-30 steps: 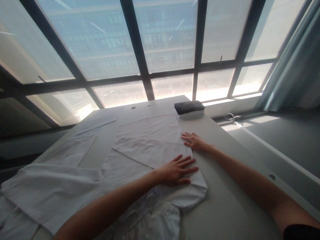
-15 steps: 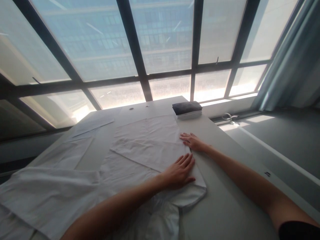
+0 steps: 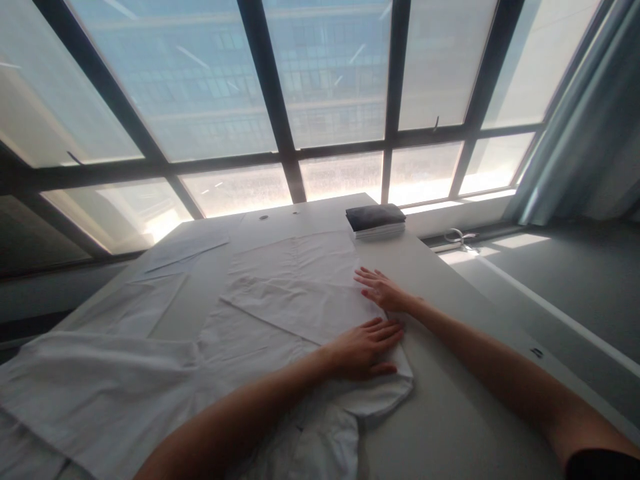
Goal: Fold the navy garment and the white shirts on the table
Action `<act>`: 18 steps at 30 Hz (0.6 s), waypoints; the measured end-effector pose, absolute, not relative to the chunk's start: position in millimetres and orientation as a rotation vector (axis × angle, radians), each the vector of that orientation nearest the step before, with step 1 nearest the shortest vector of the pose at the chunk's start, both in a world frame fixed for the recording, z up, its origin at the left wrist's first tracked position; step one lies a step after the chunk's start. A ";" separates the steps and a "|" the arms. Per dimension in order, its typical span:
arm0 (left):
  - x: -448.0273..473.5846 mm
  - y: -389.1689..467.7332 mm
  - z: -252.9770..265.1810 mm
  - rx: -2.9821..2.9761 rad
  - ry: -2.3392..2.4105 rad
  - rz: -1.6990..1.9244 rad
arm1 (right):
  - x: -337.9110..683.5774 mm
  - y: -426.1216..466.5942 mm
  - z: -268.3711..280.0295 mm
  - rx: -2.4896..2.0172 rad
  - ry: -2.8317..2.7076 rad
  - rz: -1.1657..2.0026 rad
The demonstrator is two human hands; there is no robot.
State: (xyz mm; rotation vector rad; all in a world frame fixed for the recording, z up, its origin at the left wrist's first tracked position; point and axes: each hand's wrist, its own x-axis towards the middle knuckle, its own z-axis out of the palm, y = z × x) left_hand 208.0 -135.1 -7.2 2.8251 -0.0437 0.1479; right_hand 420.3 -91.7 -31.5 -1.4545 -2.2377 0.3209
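A white garment [image 3: 280, 287], wrinkled in places, lies spread over the white table, with one long part folded diagonally across it. My left hand [image 3: 364, 348] rests flat on the garment near its right edge, fingers spread and pointing right. Just beyond it, my right hand [image 3: 383, 291] lies palm down over the same edge, its fingers stretched to the left onto the cloth. Neither hand grips anything. Beneath my left forearm the lower part of the garment is partly hidden and bunched up.
Toward the far right corner of the table [image 3: 440, 373] sits a folded dark cloth [image 3: 376, 217] on a white stack [image 3: 380, 232]. More white fabric [image 3: 135, 303] lies at the left. Windows stand behind the table, a curtain [image 3: 565, 133] at the right. A white cable [image 3: 455, 235] lies beyond the right edge.
My left hand has slid slightly right, toward the garment's edge. My right hand has shifted a little left and nearer to me, further onto the cloth.
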 end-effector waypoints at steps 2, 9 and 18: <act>207.1 -135.9 -3.7 2.786 -0.159 0.126 | 415.9 -94.3 -31.6 -1.438 -2.365 0.298; 204.0 -139.4 7.3 2.756 -0.193 0.029 | 454.1 -74.0 -38.6 -1.900 -2.112 0.198; 201.7 -149.3 7.4 2.666 -0.282 0.077 | 462.8 -73.1 -42.4 -1.964 -1.942 0.166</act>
